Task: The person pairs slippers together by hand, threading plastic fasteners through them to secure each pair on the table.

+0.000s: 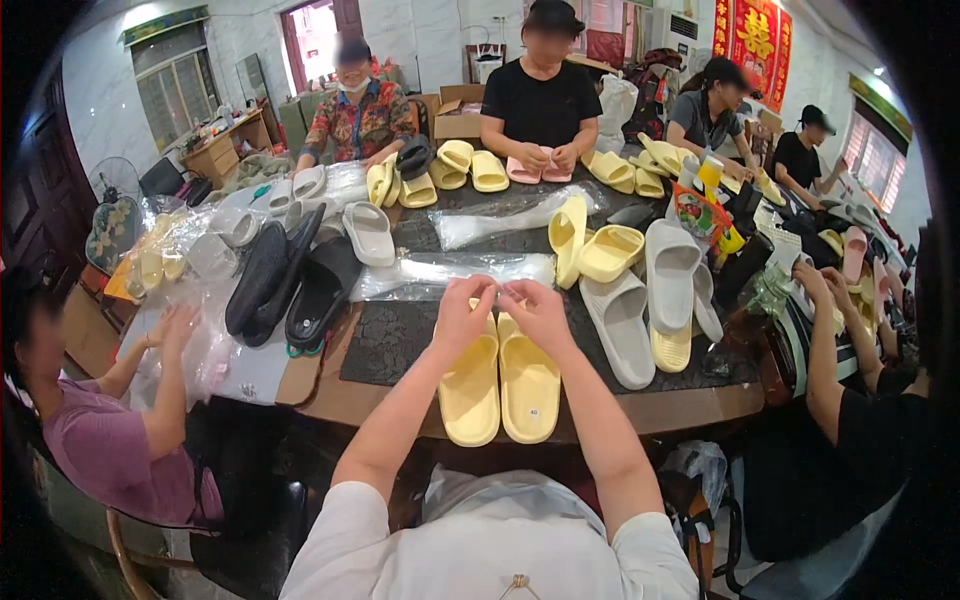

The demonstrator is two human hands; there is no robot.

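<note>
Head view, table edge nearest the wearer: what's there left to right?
Black slides → left hand → yellow slide pair, under both hands → right hand → grey slide → yellow slide lying partly under another grey one.

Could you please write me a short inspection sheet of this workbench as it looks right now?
Surface: dark mat on a wooden table, crowded.
Job's things: pair of yellow slides side by side at the near edge.
Clutter: grey slides, black slides, more yellow slides, clear plastic bags.
Grippers: left hand and right hand meet over the pair's far ends, fingers pinched; what they pinch is too small to tell.
Cables: nothing seen.
Surroundings: other people seated around the table; fan at left.
</note>
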